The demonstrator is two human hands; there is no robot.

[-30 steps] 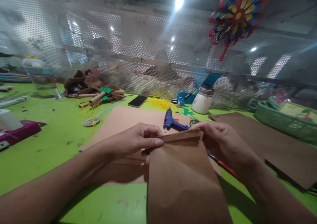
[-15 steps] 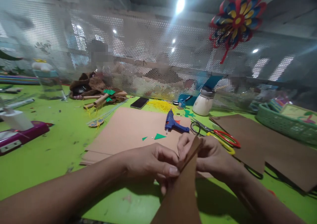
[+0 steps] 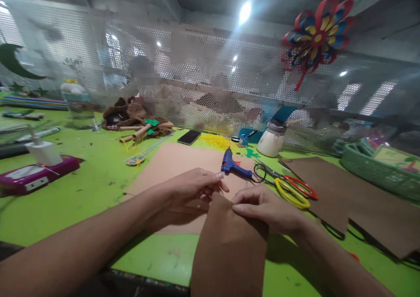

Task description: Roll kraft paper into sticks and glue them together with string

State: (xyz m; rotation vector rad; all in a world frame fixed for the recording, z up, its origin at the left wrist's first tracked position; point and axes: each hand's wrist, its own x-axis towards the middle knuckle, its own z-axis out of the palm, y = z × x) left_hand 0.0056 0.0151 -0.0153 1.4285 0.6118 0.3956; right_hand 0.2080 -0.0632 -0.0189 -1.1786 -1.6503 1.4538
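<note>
A brown paper sheet (image 3: 229,253), bent at its top, stands upright in front of me. My right hand (image 3: 262,205) pinches its upper right edge between thumb and fingers. Just off the sheet's upper left corner, my left hand (image 3: 197,185) has its thumb and fingertips drawn together; whatever is between them, if anything, is too small to make out. Beyond the hands, a blue glue gun (image 3: 232,165) lies on light tan paper sheets (image 3: 183,161). Scissors with one red and one yellow handle (image 3: 292,192) lie to the right of it.
More brown sheets (image 3: 328,187) and a green basket (image 3: 367,170) are at right. A white jar (image 3: 271,141), a phone (image 3: 189,137) and yellow shreds (image 3: 216,141) sit at the back. A purple power strip (image 3: 42,174) is at left; a perforated screen (image 3: 183,78) stands behind.
The brown sheet has turned from nearly edge-on to show its broad face. My left hand has come up and left, off the sheet's fold; my right hand has lowered slightly, still pinching it.
</note>
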